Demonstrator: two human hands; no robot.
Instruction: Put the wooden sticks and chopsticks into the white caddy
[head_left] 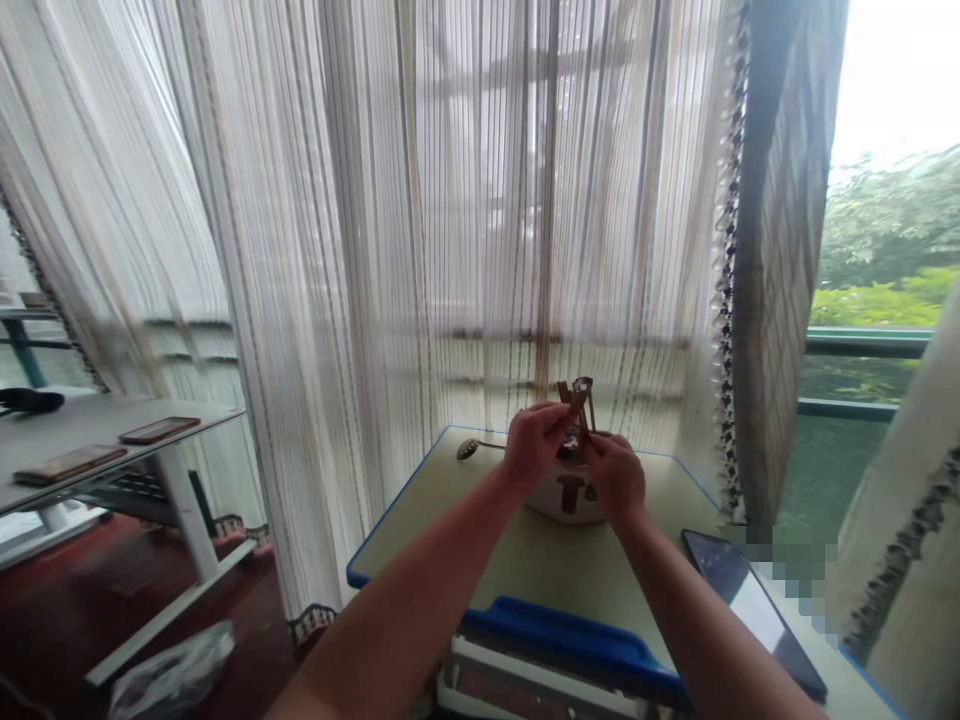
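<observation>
My left hand (pixel 534 443) and my right hand (pixel 616 474) are both held over a white bowl-like cup (pixel 564 497) with a brown mark, on a pale table (pixel 480 520) with a blue edge. Between the pinched fingers of both hands is a small brown sachet (pixel 578 400), held upright above the cup. Each hand grips one side of it. A metal spoon (pixel 469 449) lies on the table just left of my left hand.
A dark phone or tablet (pixel 739 590) lies on the table at the right. Sheer striped curtains hang behind the table. A grey desk (pixel 90 440) with two flat devices stands at the left. A plastic bag (pixel 176 670) lies on the red floor.
</observation>
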